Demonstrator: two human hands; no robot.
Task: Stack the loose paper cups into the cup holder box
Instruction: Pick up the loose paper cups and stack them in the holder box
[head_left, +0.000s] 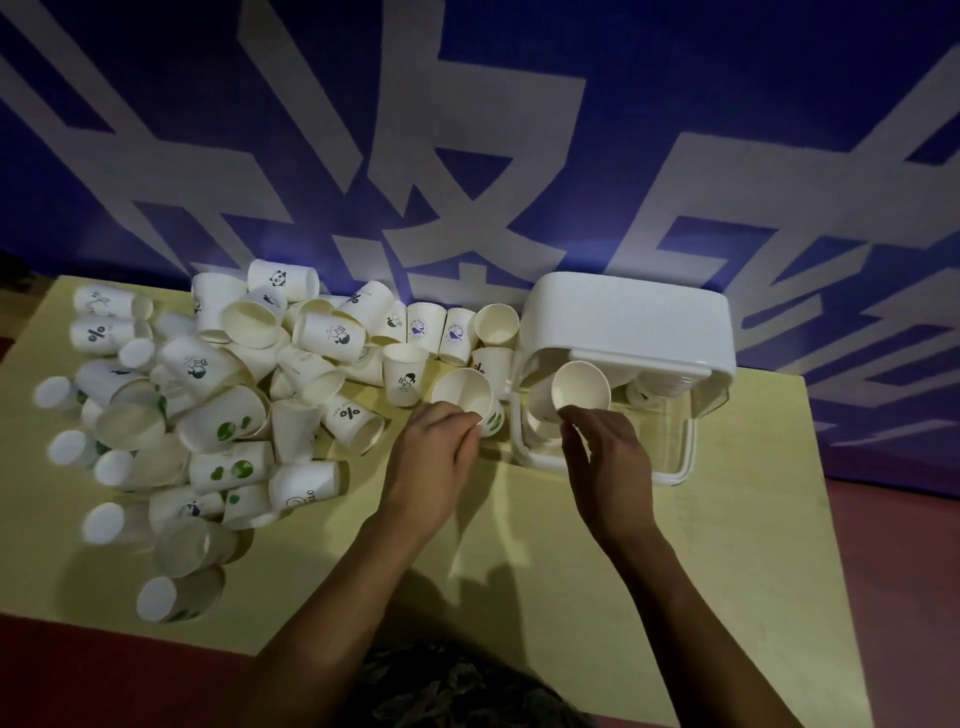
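Observation:
A big heap of loose white paper cups (218, 410) with small printed logos covers the left half of the pale yellow table (519, 545). The cup holder box (628, 325), white with a clear front, lies at the right against the wall, its open end facing left. My left hand (441, 457) grips a paper cup with green marks (465, 397) just left of the box. My right hand (608, 457) pinches the rim of another cup (579, 389) at the box's opening. More cups show inside the clear part.
A blue wall with large white characters (467, 156) rises right behind the table. The table's front edge runs diagonally toward my lap, with reddish floor (104, 670) beyond it on both sides.

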